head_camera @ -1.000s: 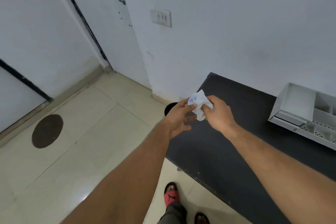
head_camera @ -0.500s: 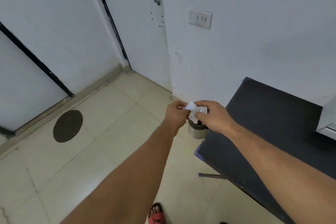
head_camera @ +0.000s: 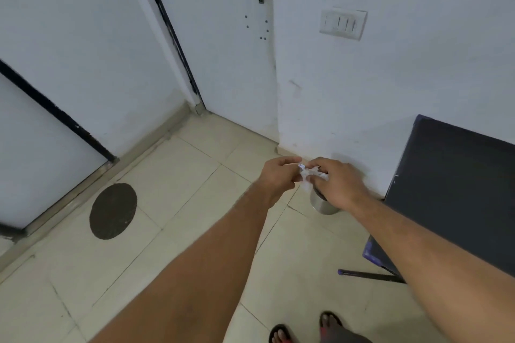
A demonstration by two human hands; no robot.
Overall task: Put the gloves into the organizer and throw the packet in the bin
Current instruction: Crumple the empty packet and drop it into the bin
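Both hands meet over the metal bin [head_camera: 323, 205] on the floor by the wall, just left of the dark table [head_camera: 451, 184]. The left hand [head_camera: 278, 177] pinches one end of the crumpled white packet [head_camera: 306, 174] with fingers pressed together; the right hand [head_camera: 338, 182] grips the other end, fingers curled down over it. Packet sits right above the bin mouth, probably balled small so it drops in clean. Organizer and gloves not in view. Drop looks like the next step.

Right hand [head_camera: 338, 185] hides most of bin [head_camera: 323, 205]; packet [head_camera: 308, 172] print too small to read.
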